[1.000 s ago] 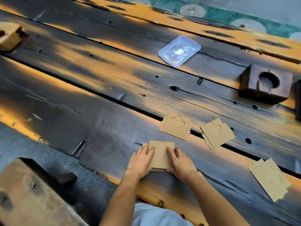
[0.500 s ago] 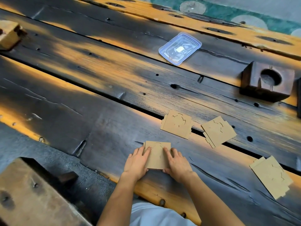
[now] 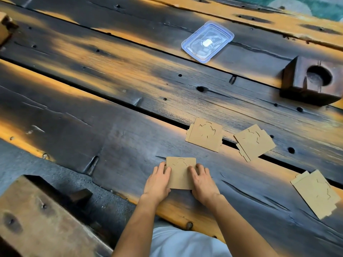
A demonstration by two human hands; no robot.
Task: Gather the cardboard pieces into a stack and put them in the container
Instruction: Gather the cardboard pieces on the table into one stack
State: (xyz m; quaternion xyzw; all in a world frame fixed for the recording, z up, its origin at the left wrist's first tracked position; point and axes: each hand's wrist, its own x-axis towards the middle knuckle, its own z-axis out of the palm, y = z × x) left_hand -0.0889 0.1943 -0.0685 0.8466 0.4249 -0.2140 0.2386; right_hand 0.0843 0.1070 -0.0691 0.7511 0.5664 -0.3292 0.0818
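Cardboard stack [image 3: 181, 173]: tan, flat on the near plank of the table [image 3: 115, 145], squared between both hands.
Left hand [image 3: 157, 179]: fingers curled against the stack's left edge, palm down, pressing inward.
Right hand [image 3: 203, 179]: fingers laid over the stack's right side, thumb at the near corner; grasping the stack with the left.
Loose piece 1 [image 3: 205, 134]: beyond the stack, bridging the gap between planks.
Loose piece 2 [image 3: 254, 141]: right of piece 1, tilted, apart from it.
Loose piece 3 [image 3: 318, 193]: far right, well apart from the hands.
Container [image 3: 207, 41]: clear, blue-rimmed, lid on, far plank, well apart from every piece.
Wooden block [image 3: 311, 80]: dark, round hole on top, right of container.
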